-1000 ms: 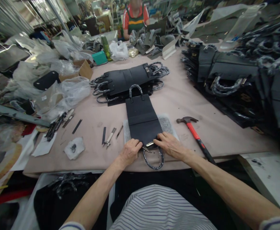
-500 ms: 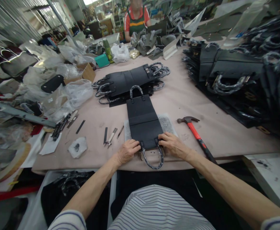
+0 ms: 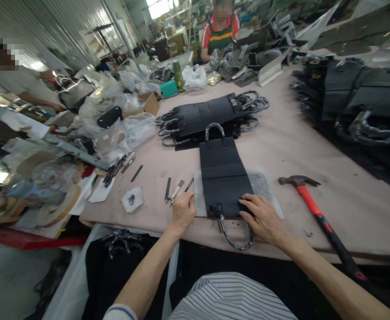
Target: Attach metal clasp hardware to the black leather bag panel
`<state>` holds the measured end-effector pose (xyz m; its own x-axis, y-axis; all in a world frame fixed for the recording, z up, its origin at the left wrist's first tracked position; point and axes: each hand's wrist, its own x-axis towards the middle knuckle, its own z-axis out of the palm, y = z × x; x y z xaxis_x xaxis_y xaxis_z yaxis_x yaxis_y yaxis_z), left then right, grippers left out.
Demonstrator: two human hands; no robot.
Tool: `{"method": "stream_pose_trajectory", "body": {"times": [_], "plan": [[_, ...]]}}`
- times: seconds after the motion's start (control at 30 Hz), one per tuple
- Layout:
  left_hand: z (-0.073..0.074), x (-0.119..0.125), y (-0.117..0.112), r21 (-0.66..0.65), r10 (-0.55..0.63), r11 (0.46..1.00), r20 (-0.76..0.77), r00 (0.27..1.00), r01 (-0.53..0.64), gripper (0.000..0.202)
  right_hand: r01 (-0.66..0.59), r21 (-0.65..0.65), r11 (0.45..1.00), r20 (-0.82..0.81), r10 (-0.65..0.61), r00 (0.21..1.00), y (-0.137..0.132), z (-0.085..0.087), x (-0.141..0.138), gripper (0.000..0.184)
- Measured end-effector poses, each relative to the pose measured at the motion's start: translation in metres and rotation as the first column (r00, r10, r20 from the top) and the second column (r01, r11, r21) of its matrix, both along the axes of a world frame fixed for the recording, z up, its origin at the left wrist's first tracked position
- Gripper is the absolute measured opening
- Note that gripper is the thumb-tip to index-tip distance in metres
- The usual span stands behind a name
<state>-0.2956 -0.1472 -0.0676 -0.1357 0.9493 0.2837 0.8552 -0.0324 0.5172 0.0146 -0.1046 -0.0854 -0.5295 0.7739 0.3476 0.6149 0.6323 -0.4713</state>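
A black bag panel (image 3: 226, 171) with a looped, plastic-wrapped handle at each end lies on a pale bubbly sheet (image 3: 264, 184). My right hand (image 3: 264, 218) rests on the panel's near right corner, fingers apart and lying over the handle's base. The near handle (image 3: 230, 240) hangs over the table's front edge. Left of the panel, my left hand (image 3: 183, 213) is closed with curled fingers, and whatever may be inside is hidden. Just beyond its knuckles lie a thin pointed tool (image 3: 189, 184), a metal tool (image 3: 175, 191) and a dark strip (image 3: 167, 189).
A claw hammer (image 3: 310, 200) with a red and black handle lies at right. Behind the panel is a stack of black bag panels (image 3: 204, 115); a larger pile (image 3: 344, 89) stands far right. Plastic bags (image 3: 134, 133) crowd the left. A co-worker (image 3: 219, 33) sits across the table.
My left hand has let go of the panel's near left corner and moved left, towards the small tools. My right hand has loosened and spread over its corner. The view has turned left.
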Motion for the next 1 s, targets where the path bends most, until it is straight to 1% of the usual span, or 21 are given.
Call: {"method": "stream_pose_trajectory", "body": {"times": [0.03,0.07,0.1,0.13,0.17,0.2,0.27,0.33,0.43,0.5,0.57,0.67,0.77,0.83,0.9,1.0], "plan": [[0.004,-0.013,0.006,-0.065,0.116,0.991,-0.009,0.993,-0.116,0.023,0.008,0.021,1.0,0.006,-0.008,1.0,0.0,-0.004,-0.002,0.034],[0.009,-0.027,0.012,-0.137,0.218,0.966,-0.024,0.976,-0.219,0.021,0.015,0.036,0.999,0.008,-0.016,1.0,0.0,-0.009,-0.004,0.035],[0.014,-0.04,0.018,-0.208,0.293,0.932,-0.046,0.955,-0.296,0.02,0.024,0.046,0.999,0.008,-0.024,1.0,-0.001,-0.013,-0.005,0.035],[0.018,-0.052,0.023,-0.273,0.336,0.899,-0.073,0.939,-0.343,0.019,0.033,0.051,0.998,0.008,-0.033,0.999,-0.001,-0.016,-0.006,0.036],[0.022,-0.061,0.028,-0.33,0.349,0.871,-0.106,0.931,-0.364,0.018,0.042,0.052,0.998,0.008,-0.042,0.999,-0.001,-0.018,-0.007,0.036],[0.025,-0.068,0.032,-0.376,0.34,0.851,-0.138,0.93,-0.366,0.017,0.05,0.052,0.997,0.01,-0.05,0.999,-0.001,-0.019,-0.008,0.036],[0.028,-0.074,0.039,-0.432,0.302,0.831,-0.18,0.936,-0.351,0.017,0.063,0.043,0.997,0.018,-0.064,0.998,0.0,-0.019,-0.01,0.035],[0.029,-0.069,0.046,-0.455,0.264,0.829,-0.192,0.945,-0.324,0.018,0.074,0.028,0.997,0.033,-0.075,0.997,0.0,-0.019,-0.011,0.034],[0.029,-0.055,0.057,-0.472,0.21,0.839,-0.179,0.961,-0.271,0.018,0.075,0.025,0.997,0.05,-0.077,0.996,0.0,-0.019,-0.01,0.034],[0.03,-0.05,0.067,-0.484,0.196,0.836,-0.176,0.965,-0.259,0.018,0.069,0.031,0.997,0.055,-0.07,0.996,0.0,-0.02,-0.009,0.034],[0.033,-0.056,0.077,-0.494,0.219,0.821,-0.192,0.957,-0.287,0.02,0.06,0.04,0.997,0.054,-0.062,0.997,0.0,-0.022,-0.008,0.035],[0.04,-0.082,0.086,-0.518,0.277,0.772,-0.247,0.928,-0.368,0.022,0.046,0.053,0.998,0.042,-0.048,0.998,0.001,-0.023,-0.007,0.037],[0.045,-0.109,0.085,-0.567,0.292,0.716,-0.287,0.913,-0.407,0.02,0.047,0.069,0.996,0.031,-0.05,0.998,0.001,-0.024,-0.007,0.038],[0.045,-0.116,0.08,-0.599,0.277,0.695,-0.287,0.917,-0.397,0.02,0.055,0.08,0.995,0.029,-0.058,0.998,0.001,-0.025,-0.008,0.038],[0.041,-0.113,0.075,-0.62,0.246,0.693,-0.275,0.93,-0.367,0.023,0.061,0.083,0.995,0.03,-0.064,0.997,0.001,-0.026,-0.009,0.037],[0.032,-0.101,0.07,-0.609,0.215,0.716,-0.272,0.938,-0.34,0.027,0.061,0.084,0.995,0.029,-0.063,0.998,0.002,-0.027,-0.01,0.036]]}}
